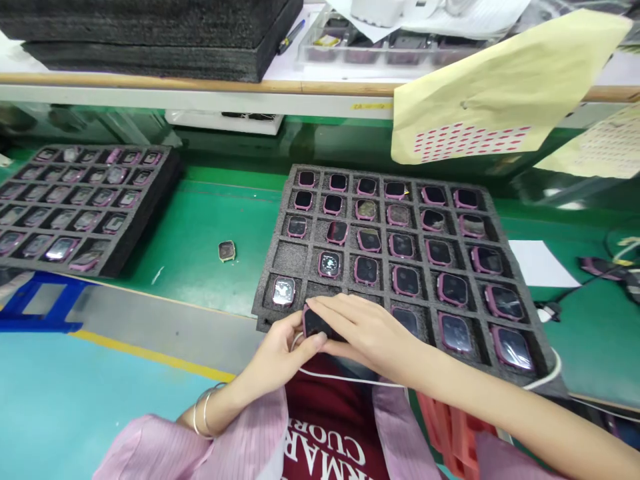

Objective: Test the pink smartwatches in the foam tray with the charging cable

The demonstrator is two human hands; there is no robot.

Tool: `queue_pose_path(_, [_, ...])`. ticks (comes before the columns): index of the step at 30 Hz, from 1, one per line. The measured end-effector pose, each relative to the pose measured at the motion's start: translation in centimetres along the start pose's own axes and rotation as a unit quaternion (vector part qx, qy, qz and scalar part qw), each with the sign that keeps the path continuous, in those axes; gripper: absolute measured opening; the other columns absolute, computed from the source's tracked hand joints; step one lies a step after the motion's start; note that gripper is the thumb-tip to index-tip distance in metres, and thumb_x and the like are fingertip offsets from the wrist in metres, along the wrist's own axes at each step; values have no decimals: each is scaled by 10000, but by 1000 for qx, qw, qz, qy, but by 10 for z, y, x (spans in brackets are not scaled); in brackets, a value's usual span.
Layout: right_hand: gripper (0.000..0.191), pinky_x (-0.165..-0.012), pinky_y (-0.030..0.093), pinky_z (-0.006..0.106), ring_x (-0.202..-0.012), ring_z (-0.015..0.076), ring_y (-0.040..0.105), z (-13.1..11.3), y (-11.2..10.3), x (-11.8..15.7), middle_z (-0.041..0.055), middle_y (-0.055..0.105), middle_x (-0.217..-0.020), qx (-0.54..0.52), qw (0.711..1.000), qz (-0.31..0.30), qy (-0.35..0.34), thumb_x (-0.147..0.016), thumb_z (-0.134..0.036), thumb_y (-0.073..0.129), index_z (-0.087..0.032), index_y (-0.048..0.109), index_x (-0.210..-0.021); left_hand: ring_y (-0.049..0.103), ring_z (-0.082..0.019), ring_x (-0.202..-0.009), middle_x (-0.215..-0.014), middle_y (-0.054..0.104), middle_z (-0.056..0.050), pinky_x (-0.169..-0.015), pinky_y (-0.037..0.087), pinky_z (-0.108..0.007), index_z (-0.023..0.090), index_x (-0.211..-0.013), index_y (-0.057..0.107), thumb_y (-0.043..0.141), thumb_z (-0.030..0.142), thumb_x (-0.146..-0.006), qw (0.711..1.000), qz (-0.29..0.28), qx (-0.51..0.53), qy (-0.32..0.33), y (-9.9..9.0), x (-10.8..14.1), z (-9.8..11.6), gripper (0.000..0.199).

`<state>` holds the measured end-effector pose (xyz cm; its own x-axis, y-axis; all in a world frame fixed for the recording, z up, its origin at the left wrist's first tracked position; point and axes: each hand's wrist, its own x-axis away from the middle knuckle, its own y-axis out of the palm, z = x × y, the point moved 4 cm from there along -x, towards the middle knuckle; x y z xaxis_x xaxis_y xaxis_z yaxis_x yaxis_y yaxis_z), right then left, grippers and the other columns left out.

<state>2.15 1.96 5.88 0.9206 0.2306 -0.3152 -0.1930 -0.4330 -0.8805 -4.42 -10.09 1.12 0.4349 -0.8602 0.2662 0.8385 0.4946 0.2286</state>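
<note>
Both hands meet over the near edge of a dark foam tray [313, 256] filled with watches in rows of compartments. Between them is a dark-faced watch with a purple case [314, 323]. My left hand [287, 347] grips it from the left with thumb and fingers, a white cable just beneath. My right hand [350, 325] lies over its right side, fingers together. A lit watch [329, 264] shows a dial above the hands, and another lit watch [284, 291] sits in the compartment to the left. One compartment above that one holds nothing.
A second foam tray [150, 223] of watches stands at the left. A small watch frame [227, 251] lies on the green table [200, 287] between the trays. Yellow paper [490, 87] hangs from the shelf, black foam blocks [140, 57] above. White paper [543, 263] and cables lie right.
</note>
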Motion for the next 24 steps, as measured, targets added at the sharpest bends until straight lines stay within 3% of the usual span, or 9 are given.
queue_pose_path(4, [447,-719,573,405,-860,269,678,1,7,6,172,701,-1007,8,999,50,-8,-991,-430,429,-44,564,-1173,478,-101,-579,-703,590,10,-560,374,-220,126,-1014,609,603,396,-863,999,1,5,-32,1,1,-5,310])
queue_pose_path(8, [457,-685,567,376,-816,252,691,3,12,9,160,712,-971,-23,996,84,-20,-972,-457,467,-56,553,-1174,389,-87,-516,-604,506,44,-527,325,-221,125,-1004,614,600,409,-862,999,2,-9,-34,-1,4,-10,318])
queue_pose_path(16, [474,-710,544,361,-839,242,682,10,19,13,149,705,-982,-95,991,95,-25,-938,-451,549,-74,513,-1223,510,-127,-692,-850,631,-32,-626,387,-227,114,-1049,604,571,358,-882,999,10,-32,-16,-1,3,-13,297])
queue_pose_path(24, [512,-694,545,372,-807,244,662,13,24,16,135,692,-934,-126,988,91,-5,-885,-449,633,-83,514,-1222,564,-206,-920,-908,633,-57,-824,434,-294,118,-1029,608,557,331,-894,999,17,-50,-9,-3,4,-17,257])
